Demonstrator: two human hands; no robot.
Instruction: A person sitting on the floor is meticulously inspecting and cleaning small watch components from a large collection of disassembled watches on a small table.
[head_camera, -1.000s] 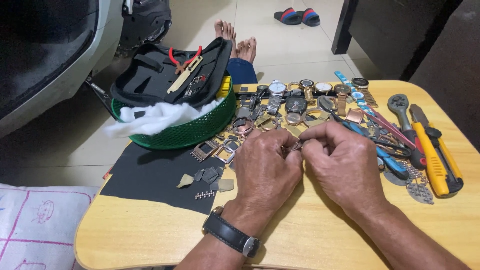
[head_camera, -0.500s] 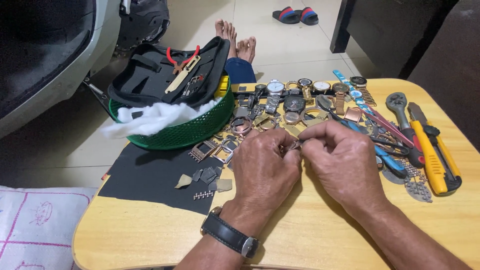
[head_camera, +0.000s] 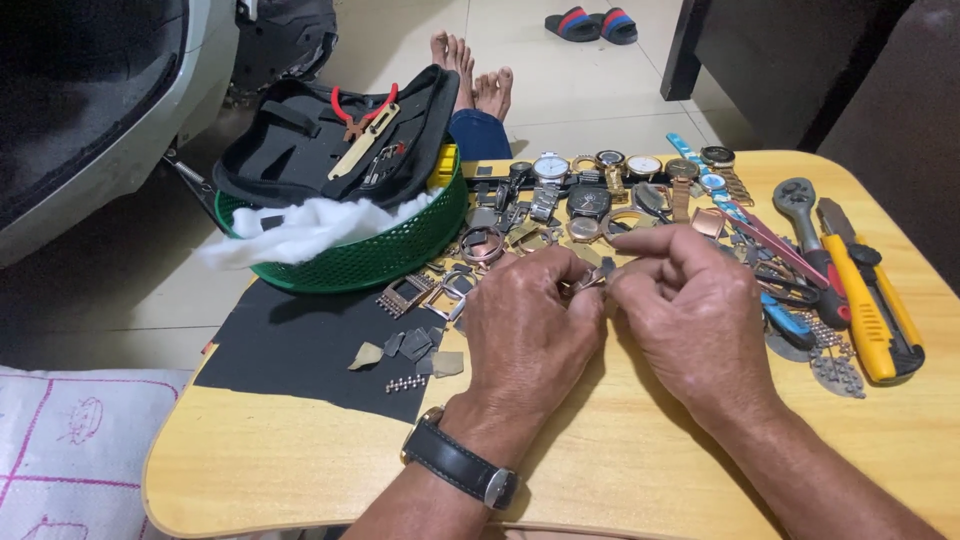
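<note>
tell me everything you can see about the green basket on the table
The green basket is round, of plastic-looking mesh with a solid rim. It stands upright at the far left of the wooden table, overhanging the edge, its near side on the black mat. White wadding spills over its left rim. A black tool case lies open on top, holding red-handled pliers. Neither hand touches it.

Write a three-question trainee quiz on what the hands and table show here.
1. True or false: both the left hand and right hand pinch one small metal watch part.
2. Which wrist bears the black-strapped wristwatch?
3. The yellow-handled utility knife lies: A) in the green mesh plastic basket, B) on the round wooden table, right side.

Key: 1 true; 2 left; 3 B.
</note>
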